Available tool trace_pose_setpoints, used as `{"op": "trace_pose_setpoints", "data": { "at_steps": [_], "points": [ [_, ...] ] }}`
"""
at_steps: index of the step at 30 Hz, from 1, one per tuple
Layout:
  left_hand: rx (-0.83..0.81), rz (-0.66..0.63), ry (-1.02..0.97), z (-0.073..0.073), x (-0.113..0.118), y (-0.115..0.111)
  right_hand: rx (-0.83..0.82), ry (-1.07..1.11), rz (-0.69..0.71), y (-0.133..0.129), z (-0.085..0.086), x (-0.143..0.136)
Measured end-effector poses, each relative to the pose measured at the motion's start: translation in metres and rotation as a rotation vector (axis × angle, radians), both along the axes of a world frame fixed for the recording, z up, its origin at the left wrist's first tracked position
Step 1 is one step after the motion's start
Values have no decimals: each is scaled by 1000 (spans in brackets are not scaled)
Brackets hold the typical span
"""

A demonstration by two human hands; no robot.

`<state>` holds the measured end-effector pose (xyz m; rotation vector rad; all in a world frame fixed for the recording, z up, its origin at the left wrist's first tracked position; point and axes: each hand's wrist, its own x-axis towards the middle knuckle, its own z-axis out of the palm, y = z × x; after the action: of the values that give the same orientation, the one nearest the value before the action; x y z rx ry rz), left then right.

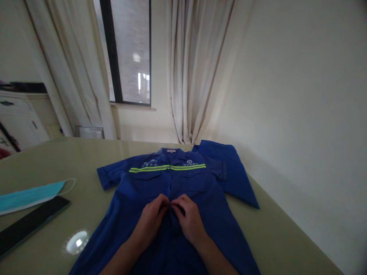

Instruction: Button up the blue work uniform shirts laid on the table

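A blue short-sleeved work shirt (140, 191) lies front up on the table, collar at the far side, with a yellow-green reflective stripe across its chest. At the middle of its front opening, my left hand (153, 214) pinches one edge of the placket. Close beside it, my right hand (187, 217) pinches the facing edge, so the fingertips of both almost meet. The button or buttonhole between the fingers is too small and hidden to make out.
Folded blue cloth (237, 175) lies partly under the shirt's sleeve on the right, near the wall. On the left of the glossy table (77, 152) are a light-blue face mask (31, 196) and a black phone (31, 225). Curtains (192, 68) and a window stand behind.
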<state>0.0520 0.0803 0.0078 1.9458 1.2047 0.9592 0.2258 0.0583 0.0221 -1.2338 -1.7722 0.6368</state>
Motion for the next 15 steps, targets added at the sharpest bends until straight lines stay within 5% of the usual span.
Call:
{"op": "trace_pose_setpoints", "data": {
  "at_steps": [8,15],
  "points": [
    [-131,-32,-184,9,0,-1,71,-251,-54,-5,-5,-4],
    [-214,-100,-300,5,-8,11,78,-132,-96,-3,0,-3]
  ]
}}
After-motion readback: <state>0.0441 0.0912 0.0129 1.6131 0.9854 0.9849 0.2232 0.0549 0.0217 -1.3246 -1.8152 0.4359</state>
